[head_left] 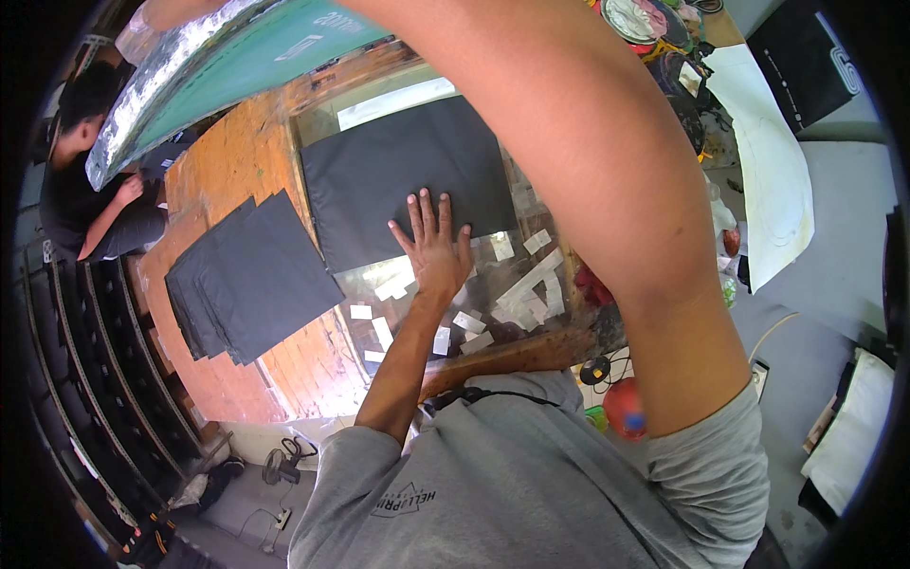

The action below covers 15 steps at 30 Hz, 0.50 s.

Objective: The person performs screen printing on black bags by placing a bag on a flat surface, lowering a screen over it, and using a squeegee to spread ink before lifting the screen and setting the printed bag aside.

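Observation:
My left hand [437, 248] lies flat with fingers spread on a smooth black sheet-like piece [398, 171], which could be cloth or a bag. This piece rests on a glass-topped part of the wooden table [270, 142]. My right arm is raised and crosses the upper picture. At the upper left edge, part of my right hand [180, 11] shows on the rim of a tilted screen printing frame [246, 76] with green mesh and silver-taped edges. Most of its fingers are cut off. Left of the flat piece lies a fanned stack of similar black pieces [256, 275].
Pale tape scraps [469, 322] are stuck about the glass near me. A person in dark clothes [95, 190] sits at the far left by dark slatted racks [114, 351]. Cluttered rags [635, 19] and a large white sheet [773, 180] are at right. A red ball-like object [623, 408] is below.

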### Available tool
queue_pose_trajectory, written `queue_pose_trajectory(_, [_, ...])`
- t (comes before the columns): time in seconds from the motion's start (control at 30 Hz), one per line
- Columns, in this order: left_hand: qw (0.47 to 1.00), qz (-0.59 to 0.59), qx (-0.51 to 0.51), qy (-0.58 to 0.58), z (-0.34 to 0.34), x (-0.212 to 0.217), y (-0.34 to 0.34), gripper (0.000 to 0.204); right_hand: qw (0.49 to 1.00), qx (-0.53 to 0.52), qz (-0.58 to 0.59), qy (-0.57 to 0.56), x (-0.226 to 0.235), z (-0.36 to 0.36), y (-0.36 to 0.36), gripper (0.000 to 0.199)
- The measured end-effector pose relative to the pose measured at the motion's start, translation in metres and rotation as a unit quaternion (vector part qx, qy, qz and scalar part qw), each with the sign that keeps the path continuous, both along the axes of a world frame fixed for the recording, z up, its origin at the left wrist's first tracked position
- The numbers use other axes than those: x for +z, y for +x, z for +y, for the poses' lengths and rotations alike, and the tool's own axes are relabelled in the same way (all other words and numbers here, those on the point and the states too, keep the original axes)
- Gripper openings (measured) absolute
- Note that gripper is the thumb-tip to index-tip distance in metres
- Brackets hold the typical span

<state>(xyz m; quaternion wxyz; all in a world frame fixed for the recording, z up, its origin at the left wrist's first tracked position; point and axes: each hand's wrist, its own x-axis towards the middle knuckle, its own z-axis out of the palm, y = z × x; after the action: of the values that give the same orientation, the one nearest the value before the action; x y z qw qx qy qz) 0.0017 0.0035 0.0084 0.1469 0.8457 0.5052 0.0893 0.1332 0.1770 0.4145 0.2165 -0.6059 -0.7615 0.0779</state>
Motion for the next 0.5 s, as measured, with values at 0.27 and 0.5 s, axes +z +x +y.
queue_pose_trajectory(0.27, [1.000, -0.001, -0.012, 0.015, -0.017, -0.004, -0.005, 0.062, 1.000, 0.001, -0.021, 0.012, -0.009, 0.008, -0.007, 0.036])
queue_pose_trajectory(0.5, [0.999, 0.001, -0.024, 0.027, -0.018, -0.010, -0.007, 0.061, 0.999, -0.016, -0.032, 0.000, -0.019, 0.004, -0.010, 0.035])
